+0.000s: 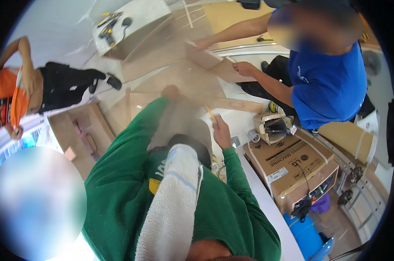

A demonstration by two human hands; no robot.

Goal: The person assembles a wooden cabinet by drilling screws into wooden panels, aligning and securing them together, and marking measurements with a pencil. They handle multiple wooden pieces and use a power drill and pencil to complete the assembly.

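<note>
A yellow pencil [210, 114] sticks out from the fingers of my right hand [222, 131], which is closed around it. My left hand [171, 92] reaches forward to a narrow wooden board [238, 104] that lies crosswise in front of me. Blur hides the fingers of that hand, so whether it grips the board does not show. A white towel [173, 195] hangs down over my green top. Across from me, a person in a blue shirt [325, 87] holds a pale flat panel [208, 58] with both hands.
To my right stands a strapped cardboard box [288, 161] with an open carton [270, 128] on it. At the far left is a person in orange [20, 100], near an open wooden cabinet frame [81, 135]. A drill [107, 32] rests on a pale-topped unit [142, 19].
</note>
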